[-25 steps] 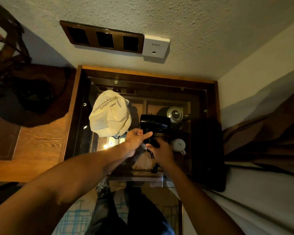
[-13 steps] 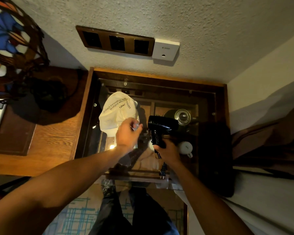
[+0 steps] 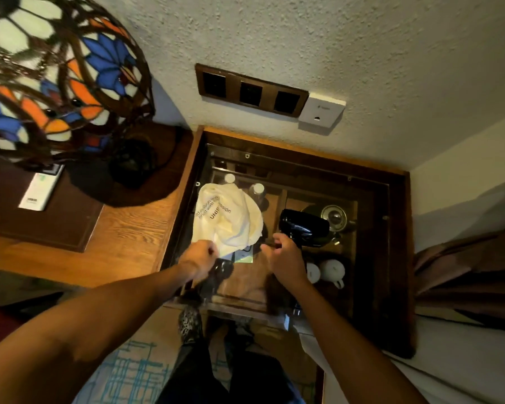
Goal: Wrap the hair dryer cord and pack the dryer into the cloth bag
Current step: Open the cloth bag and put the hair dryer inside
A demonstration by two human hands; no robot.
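The cream cloth bag (image 3: pixel 228 220) with black lettering lies crumpled on the glass top of the dark wooden cabinet (image 3: pixel 397 258). My left hand (image 3: pixel 200 258) pinches the bag's near edge. The black hair dryer (image 3: pixel 305 227) lies on the glass just right of the bag, its handle pointing toward me. My right hand (image 3: pixel 285 259) hovers right beside the dryer's handle, fingers curled and apart, with nothing visible in them. The cord is hidden behind that hand.
A stained-glass lamp (image 3: pixel 50 77) stands on the wooden desk (image 3: pixel 123 243) at left, with a white remote (image 3: pixel 40 191) beside it. Under the glass sit a metal kettle (image 3: pixel 334 217) and white cups (image 3: pixel 331 271). Wall sockets (image 3: pixel 251 90) are behind; a curtain (image 3: pixel 467 275) hangs at right.
My right hand has let go of the dryer, which now rests on the glass. My left hand moved down to the bag's near edge and gripped it. The view tilted left, showing the lamp.
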